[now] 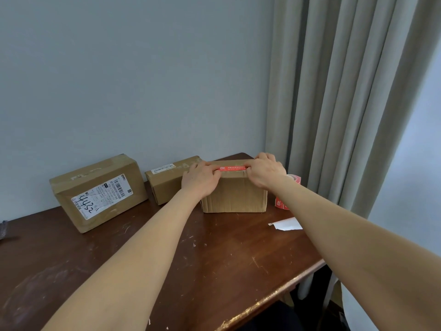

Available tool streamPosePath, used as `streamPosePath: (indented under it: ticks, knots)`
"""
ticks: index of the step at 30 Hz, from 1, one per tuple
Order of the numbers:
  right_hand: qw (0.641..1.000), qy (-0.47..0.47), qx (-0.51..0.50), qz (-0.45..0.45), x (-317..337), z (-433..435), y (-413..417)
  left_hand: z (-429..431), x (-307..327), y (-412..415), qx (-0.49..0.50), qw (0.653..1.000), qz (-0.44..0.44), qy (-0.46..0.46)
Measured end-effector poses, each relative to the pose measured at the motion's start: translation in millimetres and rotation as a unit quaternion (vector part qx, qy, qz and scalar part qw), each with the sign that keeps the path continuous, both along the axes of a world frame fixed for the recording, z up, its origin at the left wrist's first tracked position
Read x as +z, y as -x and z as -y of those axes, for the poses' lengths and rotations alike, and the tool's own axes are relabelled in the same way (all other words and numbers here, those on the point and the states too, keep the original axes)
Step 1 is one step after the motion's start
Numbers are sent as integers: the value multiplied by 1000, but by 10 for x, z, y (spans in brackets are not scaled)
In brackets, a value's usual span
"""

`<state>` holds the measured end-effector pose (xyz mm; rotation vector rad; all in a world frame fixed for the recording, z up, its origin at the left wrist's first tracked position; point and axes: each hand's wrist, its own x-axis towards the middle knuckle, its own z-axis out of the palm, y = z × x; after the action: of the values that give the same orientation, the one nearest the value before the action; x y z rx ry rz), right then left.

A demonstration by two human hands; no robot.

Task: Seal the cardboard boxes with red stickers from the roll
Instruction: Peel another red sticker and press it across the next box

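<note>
A plain cardboard box stands at the back right of the wooden table. A red sticker lies across its top front edge. My left hand holds the sticker's left end, fingers curled over the box's top corner. My right hand pinches the sticker's right end at the other corner. The red sticker roll stands just right of the box, partly hidden behind my right forearm. Two other cardboard boxes sit to the left: a small one and a larger one with a shipping label.
A white scrap of backing paper lies on the dark wooden table near the right edge. Grey curtains hang at the right; a pale wall stands behind the boxes. A dark object shows at the far left edge.
</note>
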<state>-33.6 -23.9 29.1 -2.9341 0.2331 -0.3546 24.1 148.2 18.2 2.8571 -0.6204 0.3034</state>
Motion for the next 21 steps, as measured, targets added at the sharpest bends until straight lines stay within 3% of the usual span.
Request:
streamPosePath:
  ticks: [8,21]
  knots:
    - [998,10,14,65,40,-19,122,-78,-1,44,-21,996,78,26]
    - [999,0,3,32,68,-42,116,-43,12,74,-15,998,53,16]
